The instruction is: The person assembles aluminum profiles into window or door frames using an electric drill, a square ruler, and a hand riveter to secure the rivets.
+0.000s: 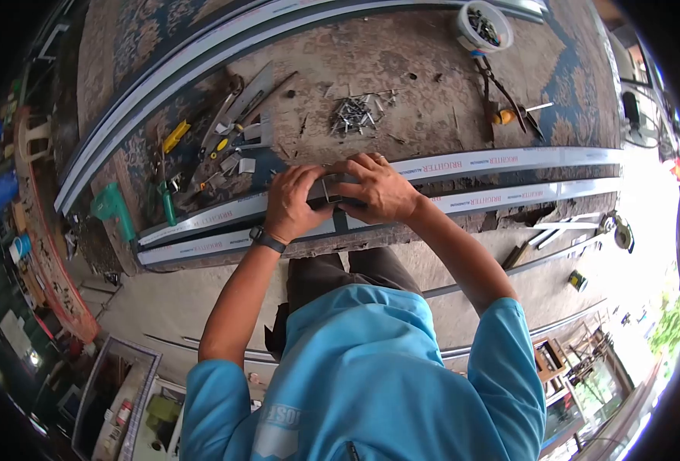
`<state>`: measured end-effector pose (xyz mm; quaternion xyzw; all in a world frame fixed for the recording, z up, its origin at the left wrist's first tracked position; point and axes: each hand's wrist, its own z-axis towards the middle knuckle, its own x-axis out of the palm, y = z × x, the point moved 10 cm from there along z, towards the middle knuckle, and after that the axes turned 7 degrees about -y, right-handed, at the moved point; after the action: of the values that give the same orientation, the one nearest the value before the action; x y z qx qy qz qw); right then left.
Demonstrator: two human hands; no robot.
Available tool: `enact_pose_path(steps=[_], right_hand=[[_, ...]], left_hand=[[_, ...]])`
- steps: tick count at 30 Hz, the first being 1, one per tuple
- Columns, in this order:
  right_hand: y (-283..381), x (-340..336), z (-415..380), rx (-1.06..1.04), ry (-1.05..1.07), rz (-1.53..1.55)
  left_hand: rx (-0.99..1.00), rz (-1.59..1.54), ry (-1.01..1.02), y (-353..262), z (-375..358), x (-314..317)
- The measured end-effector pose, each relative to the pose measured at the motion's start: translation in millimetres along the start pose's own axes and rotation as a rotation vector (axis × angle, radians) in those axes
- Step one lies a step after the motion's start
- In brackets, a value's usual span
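My left hand [292,203], with a dark watch on the wrist, has its fingers curled around the left side of a small thin-edged metal piece [326,190]. From the other side my right hand [377,188] closes on the same piece, thumb and fingers bent. Its exact kind is hard to make out, as the fingers cover most of it. Both hands are over two long aluminium profiles, a rear one [501,160] and a front one [501,197], lying side by side along the near table edge. White printed film covers them.
On the carpet-covered table [401,69] lie a pile of screws [355,113], pliers [501,100], a yellow-handled tool [175,137], a hand saw [236,104] and a green tool [113,209]. A white tub of fasteners [484,27] stands at the back. More long profiles [201,58] curve behind.
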<state>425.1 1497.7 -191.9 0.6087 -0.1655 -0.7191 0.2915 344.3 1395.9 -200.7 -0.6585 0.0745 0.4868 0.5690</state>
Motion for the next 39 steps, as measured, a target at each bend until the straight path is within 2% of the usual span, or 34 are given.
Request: enact_pose_path(steps=[9, 15, 33, 36, 39], right_hand=[[2, 0, 3, -0.015, -0.027, -0.003], [1, -19, 15, 0.117, -0.163, 0.180], [3, -18, 14, 0.086, -0.194, 0.163], [11, -10, 12, -0.026, -0.087, 0.057], [10, -3, 10, -0.034, -0.030, -0.014]], left_hand=[[-0.034, -0.019, 0.014, 6, -4, 1], [-0.010, -0.027, -0.021, 6, -6, 0], [0.003, -0.038, -0.020, 4, -5, -2], [0.007, -0.043, -0.028, 5, -5, -2], [0.002, -0.026, -0.033, 4, -6, -3]])
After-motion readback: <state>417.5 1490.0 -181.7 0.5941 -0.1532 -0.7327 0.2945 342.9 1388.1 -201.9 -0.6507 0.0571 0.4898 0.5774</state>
